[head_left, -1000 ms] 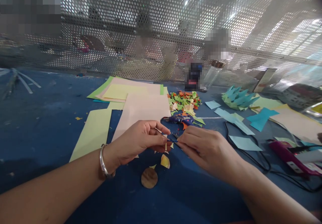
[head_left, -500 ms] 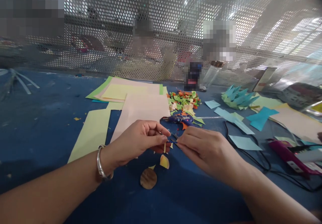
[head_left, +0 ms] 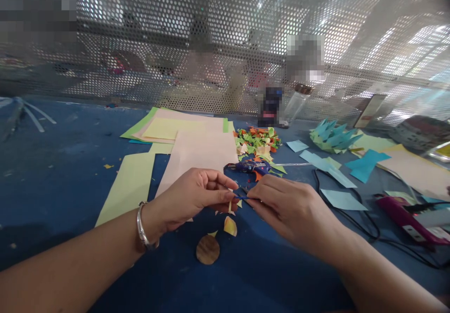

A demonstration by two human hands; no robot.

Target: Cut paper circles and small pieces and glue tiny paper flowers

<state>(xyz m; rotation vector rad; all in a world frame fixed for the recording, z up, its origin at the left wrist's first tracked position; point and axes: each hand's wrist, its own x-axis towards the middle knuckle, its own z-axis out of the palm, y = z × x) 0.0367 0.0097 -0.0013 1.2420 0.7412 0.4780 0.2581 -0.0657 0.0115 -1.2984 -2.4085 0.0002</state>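
My left hand (head_left: pixel 211 193) is closed in a pinch, its thumb against the bent fingers. A narrow cream paper strip (head_left: pixel 230 206) hangs at its fingertips. My right hand (head_left: pixel 286 205) pinches a thin blue stick (head_left: pixel 241 197), whose other end meets the left thumb and fingertips. The stick's exact kind is too small to make out. Below the hands lie a curled yellow paper petal (head_left: pixel 230 226) and a brown round disc (head_left: pixel 207 249) with a small paper tip at its upper edge. Just beyond, a dark blue glue gun (head_left: pixel 251 165) rests on the table.
Paper sheets (head_left: pixel 204 156) lie behind my left hand. A heap of green and orange scraps (head_left: pixel 258 141) sits past the glue gun. On the right are blue paper pieces (head_left: pixel 342 199), a spiky blue paper flower (head_left: pixel 332 135), black cables and a magenta power strip (head_left: pixel 402 219). Perforated metal (head_left: pixel 158 78) stands behind.
Both hands stay nearly in place. The blue stick shows a little more clearly between the fingertips now; the left fingers under the thumb have shifted slightly.
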